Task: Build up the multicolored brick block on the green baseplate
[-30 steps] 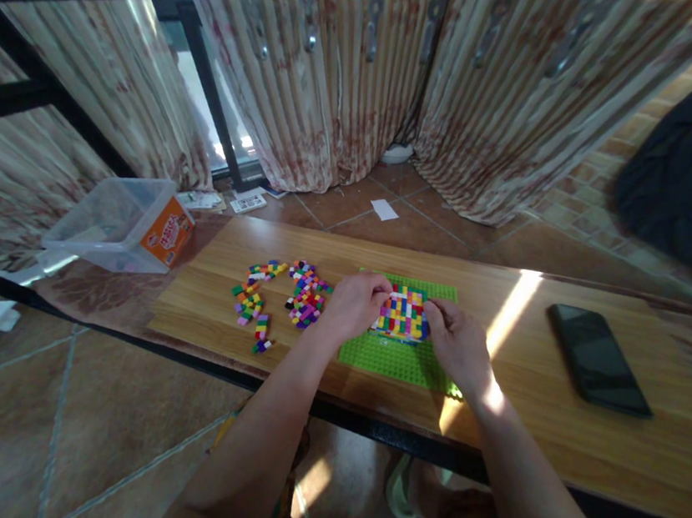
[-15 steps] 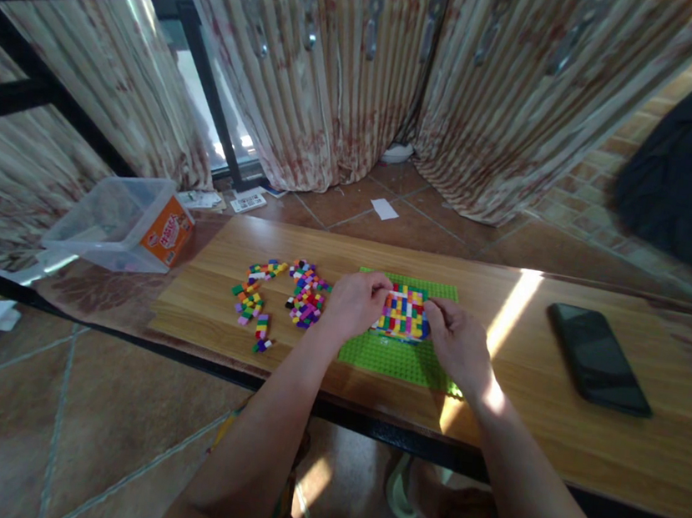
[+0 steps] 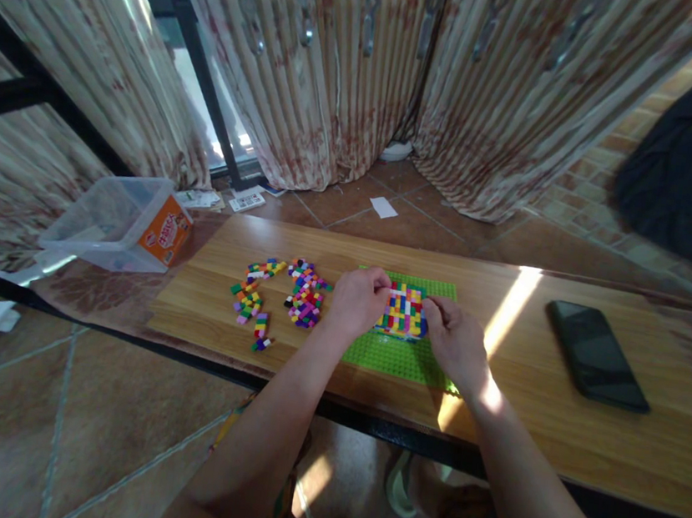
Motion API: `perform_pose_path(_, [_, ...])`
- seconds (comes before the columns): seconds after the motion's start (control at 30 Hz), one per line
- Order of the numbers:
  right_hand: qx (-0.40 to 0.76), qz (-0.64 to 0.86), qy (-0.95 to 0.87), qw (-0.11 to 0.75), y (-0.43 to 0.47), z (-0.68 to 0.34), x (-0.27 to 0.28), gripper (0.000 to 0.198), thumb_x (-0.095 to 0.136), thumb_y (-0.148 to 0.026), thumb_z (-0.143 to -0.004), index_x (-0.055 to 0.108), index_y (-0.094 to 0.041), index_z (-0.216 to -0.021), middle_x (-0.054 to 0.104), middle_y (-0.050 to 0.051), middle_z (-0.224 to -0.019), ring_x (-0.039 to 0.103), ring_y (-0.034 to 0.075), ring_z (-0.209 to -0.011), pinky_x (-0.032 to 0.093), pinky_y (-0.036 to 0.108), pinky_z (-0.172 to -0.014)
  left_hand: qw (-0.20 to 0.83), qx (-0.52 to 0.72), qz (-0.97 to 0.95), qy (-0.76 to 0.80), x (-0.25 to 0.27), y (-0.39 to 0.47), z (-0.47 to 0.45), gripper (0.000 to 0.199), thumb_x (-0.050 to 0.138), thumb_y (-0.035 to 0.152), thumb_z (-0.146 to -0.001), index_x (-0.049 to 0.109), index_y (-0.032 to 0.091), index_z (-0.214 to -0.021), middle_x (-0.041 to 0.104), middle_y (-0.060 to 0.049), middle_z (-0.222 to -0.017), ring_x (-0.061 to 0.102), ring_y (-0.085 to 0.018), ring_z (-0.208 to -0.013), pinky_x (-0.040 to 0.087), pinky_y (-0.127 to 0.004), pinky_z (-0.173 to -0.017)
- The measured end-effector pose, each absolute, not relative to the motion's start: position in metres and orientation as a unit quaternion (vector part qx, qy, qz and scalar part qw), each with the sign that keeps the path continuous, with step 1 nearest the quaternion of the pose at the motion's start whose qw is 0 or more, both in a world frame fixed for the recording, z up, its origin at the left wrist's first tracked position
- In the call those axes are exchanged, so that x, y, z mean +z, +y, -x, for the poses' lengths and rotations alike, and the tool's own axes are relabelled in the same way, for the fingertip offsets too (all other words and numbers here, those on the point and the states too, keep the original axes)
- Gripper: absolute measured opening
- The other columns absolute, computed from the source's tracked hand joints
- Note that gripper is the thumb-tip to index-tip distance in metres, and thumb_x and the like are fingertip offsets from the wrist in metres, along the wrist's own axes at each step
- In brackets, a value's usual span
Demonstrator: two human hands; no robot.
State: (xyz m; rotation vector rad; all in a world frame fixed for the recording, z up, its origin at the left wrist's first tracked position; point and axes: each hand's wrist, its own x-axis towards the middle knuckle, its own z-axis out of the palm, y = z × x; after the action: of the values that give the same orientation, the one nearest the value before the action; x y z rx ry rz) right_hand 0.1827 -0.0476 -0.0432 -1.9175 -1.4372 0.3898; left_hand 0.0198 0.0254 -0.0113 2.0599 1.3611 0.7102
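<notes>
A block of many-coloured toy bricks (image 3: pixel 404 310) sits on a green studded baseplate (image 3: pixel 393 357) on the wooden table. My left hand (image 3: pixel 359 296) is at the block's left side, its fingers curled and closed on that edge. On the opposite side my right hand (image 3: pixel 451 332) has thumb and fingers pinched at the right edge. Both sets of fingertips are partly hidden, and I cannot make out any single small brick in them. Left of the baseplate lies a pile of loose small bricks (image 3: pixel 305 294), mostly purple, red and white.
Further left, more bricks (image 3: pixel 250 293) lie in a curved line. A clear plastic bin (image 3: pixel 107 221) with an orange label stands beyond the table's left end. A black phone (image 3: pixel 597 355) rests on the right. Striped curtains (image 3: pixel 341 90) hang behind.
My left hand has shifted very slightly at the block's left edge. The view has moved a little; the right hand keeps its place at the block.
</notes>
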Motion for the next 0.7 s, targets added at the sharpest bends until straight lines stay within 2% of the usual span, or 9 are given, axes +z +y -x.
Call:
perform_pose_path(0.27, [0.148,0.744,-0.552,0.347,-0.049,-0.181,-0.043,0.049,0.040,-0.051,-0.094,0.074,-0.017,-0.104,0.077,0.012,-0.088,0.069,0.026,-0.077,0.046,0.034,-0.068,0.292,0.291,-0.760,0.502,-0.015,0.020,-0.021,0.013,0.059,0.013,-0.083,0.071,0.017,-0.084,0.075,-0.004,-0.081,0.067,-0.017,-0.075,0.052,-0.029,-0.075])
perform_pose_path(0.5, [0.137,0.744,-0.570,0.321,-0.049,-0.186,-0.042,0.051,0.039,-0.051,-0.094,0.074,-0.015,-0.105,0.077,0.013,-0.086,0.070,0.028,-0.079,0.047,0.036,-0.069,0.276,0.352,-0.739,0.504,-0.017,0.036,0.012,0.018,0.056,0.012,-0.087,0.072,0.017,-0.091,0.077,-0.005,-0.090,0.070,-0.016,-0.082,0.054,-0.027,-0.080])
perform_pose_path(0.7, [0.129,0.741,-0.575,0.322,-0.049,-0.186,-0.044,0.051,0.038,-0.051,-0.094,0.074,-0.016,-0.103,0.076,0.014,-0.089,0.069,0.029,-0.081,0.046,0.036,-0.069,0.222,0.169,-0.766,0.580,-0.011,0.056,0.072,0.024,0.061,0.006,-0.079,0.076,0.017,-0.094,0.078,-0.007,-0.093,0.071,-0.019,-0.088,0.055,-0.030,-0.085])
